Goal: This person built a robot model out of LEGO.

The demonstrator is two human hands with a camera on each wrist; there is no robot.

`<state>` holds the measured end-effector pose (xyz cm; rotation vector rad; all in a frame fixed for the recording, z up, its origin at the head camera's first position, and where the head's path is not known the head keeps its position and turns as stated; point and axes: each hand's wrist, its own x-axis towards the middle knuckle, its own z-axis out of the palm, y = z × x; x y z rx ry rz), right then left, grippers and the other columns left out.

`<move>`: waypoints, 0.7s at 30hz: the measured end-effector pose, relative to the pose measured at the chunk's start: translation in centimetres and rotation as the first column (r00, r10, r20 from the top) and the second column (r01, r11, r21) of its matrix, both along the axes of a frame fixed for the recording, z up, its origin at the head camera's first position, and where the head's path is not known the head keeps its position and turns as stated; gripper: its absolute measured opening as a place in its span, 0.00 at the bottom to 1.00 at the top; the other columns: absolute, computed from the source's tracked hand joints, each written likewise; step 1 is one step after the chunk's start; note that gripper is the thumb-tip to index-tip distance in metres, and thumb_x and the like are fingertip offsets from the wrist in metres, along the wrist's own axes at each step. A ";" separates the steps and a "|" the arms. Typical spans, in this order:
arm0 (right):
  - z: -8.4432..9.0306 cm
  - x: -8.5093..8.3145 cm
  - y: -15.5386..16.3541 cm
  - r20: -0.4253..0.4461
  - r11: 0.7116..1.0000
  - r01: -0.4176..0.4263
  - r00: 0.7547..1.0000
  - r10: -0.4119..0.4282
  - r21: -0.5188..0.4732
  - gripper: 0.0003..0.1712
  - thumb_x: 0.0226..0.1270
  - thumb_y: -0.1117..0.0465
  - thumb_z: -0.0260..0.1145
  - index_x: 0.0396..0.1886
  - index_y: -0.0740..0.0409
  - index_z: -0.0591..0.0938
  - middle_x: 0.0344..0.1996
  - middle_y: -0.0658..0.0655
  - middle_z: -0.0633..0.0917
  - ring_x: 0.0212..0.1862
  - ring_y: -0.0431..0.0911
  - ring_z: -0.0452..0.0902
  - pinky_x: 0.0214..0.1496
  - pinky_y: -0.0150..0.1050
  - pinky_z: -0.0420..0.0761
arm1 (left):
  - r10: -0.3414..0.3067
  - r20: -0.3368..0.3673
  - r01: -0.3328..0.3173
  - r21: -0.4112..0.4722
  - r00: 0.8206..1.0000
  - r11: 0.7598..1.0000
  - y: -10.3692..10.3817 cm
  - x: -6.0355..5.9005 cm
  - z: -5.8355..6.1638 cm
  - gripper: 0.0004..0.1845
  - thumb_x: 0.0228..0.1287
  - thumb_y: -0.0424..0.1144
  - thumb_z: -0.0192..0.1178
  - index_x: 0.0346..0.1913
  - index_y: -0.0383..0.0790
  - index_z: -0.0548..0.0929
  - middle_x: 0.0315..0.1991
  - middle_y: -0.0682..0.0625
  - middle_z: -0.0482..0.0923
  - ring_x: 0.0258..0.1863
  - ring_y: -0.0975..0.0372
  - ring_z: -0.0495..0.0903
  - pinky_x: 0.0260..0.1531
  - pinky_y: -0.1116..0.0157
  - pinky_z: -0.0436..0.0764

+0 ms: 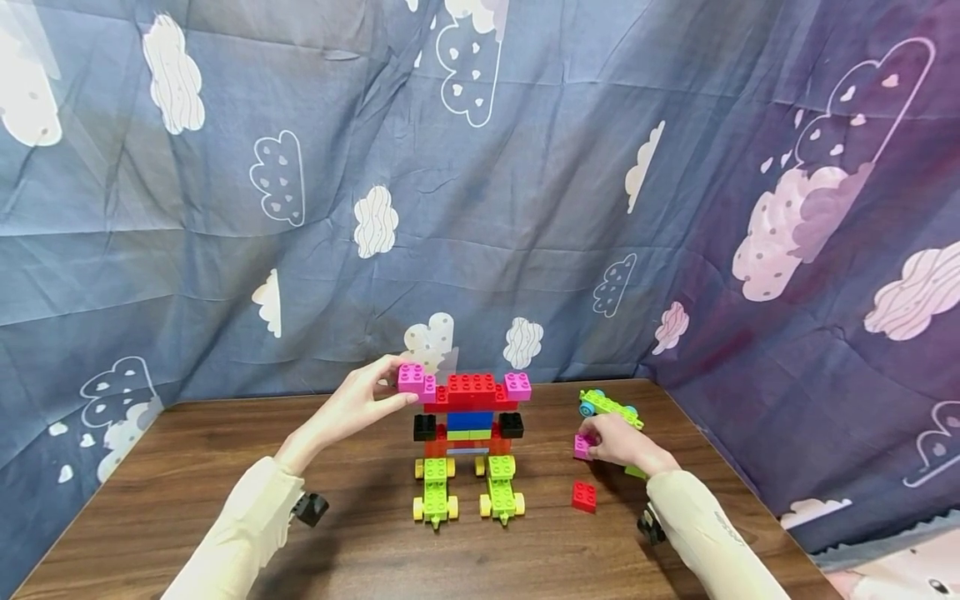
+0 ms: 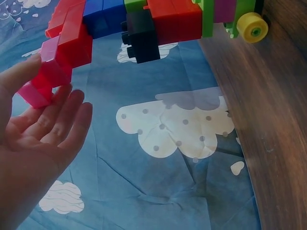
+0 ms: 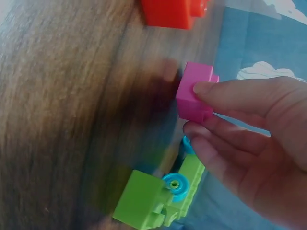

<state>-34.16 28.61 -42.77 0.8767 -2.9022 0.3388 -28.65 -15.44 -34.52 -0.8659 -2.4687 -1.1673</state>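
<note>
Our block figure point(image 1: 468, 442) stands mostly built near the worktop's point(image 1: 225, 500) back edge. Our left hand point(image 1: 358, 406) steadies its pink corner, fingers straight; our right hand point(image 1: 618, 442) pinches a pink block point(image 3: 194, 93), still unattached.

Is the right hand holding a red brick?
No, the right hand pinches a pink brick; the red brick lies apart on the table.

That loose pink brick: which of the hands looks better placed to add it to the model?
The right hand, probably: it already pinches the pink brick. The left hand touches the block model at its pink corner.
</note>
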 end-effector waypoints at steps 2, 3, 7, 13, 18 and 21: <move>0.3 0.1 -0.2 0.002 1.000 0.004 1.000 -0.004 -0.014 0.13 0.49 0.68 0.75 0.37 0.64 0.85 0.27 0.52 0.84 0.30 0.38 0.72 0.32 0.31 0.74 | 0.001 0.008 -0.001 -0.006 1.000 1.000 0.0 0.0 0.2 0.27 0.61 0.41 0.69 0.61 0.37 0.75 0.54 0.43 0.82 0.50 0.53 0.83 0.53 0.54 0.84; 0.6 0.1 -0.3 0.005 1.000 0.005 1.000 -0.005 -0.022 0.13 0.50 0.69 0.75 0.37 0.65 0.85 0.27 0.53 0.84 0.30 0.38 0.73 0.32 0.32 0.75 | 0.003 0.010 -0.003 -0.011 1.000 1.000 0.1 0.1 0.4 0.27 0.61 0.41 0.70 0.62 0.37 0.75 0.54 0.42 0.82 0.50 0.53 0.83 0.52 0.54 0.84; 1.6 0.4 -0.6 -0.025 0.998 -0.009 1.000 0.008 -0.058 0.13 0.51 0.69 0.74 0.38 0.65 0.85 0.28 0.53 0.85 0.30 0.40 0.76 0.33 0.33 0.78 | 0.037 -0.012 -0.038 -0.042 0.999 0.998 0.5 0.3 1.2 0.25 0.62 0.43 0.69 0.60 0.39 0.77 0.55 0.44 0.82 0.51 0.55 0.82 0.53 0.53 0.84; 3.3 0.5 -1.1 -0.094 0.992 -0.070 0.994 0.061 -0.103 0.12 0.51 0.71 0.72 0.39 0.65 0.85 0.29 0.54 0.87 0.31 0.42 0.80 0.34 0.33 0.81 | 0.040 -0.078 -0.046 -0.071 0.996 0.996 2.1 0.5 2.8 0.22 0.63 0.43 0.68 0.57 0.39 0.79 0.53 0.45 0.82 0.51 0.54 0.81 0.55 0.52 0.82; 5.0 0.8 -1.4 -0.134 0.986 -0.115 0.986 0.098 -0.121 0.12 0.54 0.70 0.71 0.40 0.65 0.85 0.31 0.56 0.87 0.33 0.43 0.82 0.36 0.37 0.83 | 0.015 -0.150 -0.034 -0.124 0.989 0.992 3.6 0.3 4.4 0.18 0.62 0.42 0.68 0.53 0.39 0.81 0.46 0.45 0.82 0.48 0.52 0.82 0.51 0.54 0.84; 6.2 1.1 -1.7 -0.161 0.985 -0.126 0.981 0.105 -0.122 0.12 0.54 0.70 0.72 0.41 0.65 0.85 0.33 0.57 0.88 0.34 0.45 0.83 0.38 0.40 0.83 | -0.002 -0.192 -0.029 -0.161 0.981 0.987 4.8 0.1 5.3 0.16 0.63 0.41 0.67 0.51 0.39 0.82 0.45 0.45 0.83 0.46 0.52 0.82 0.50 0.54 0.83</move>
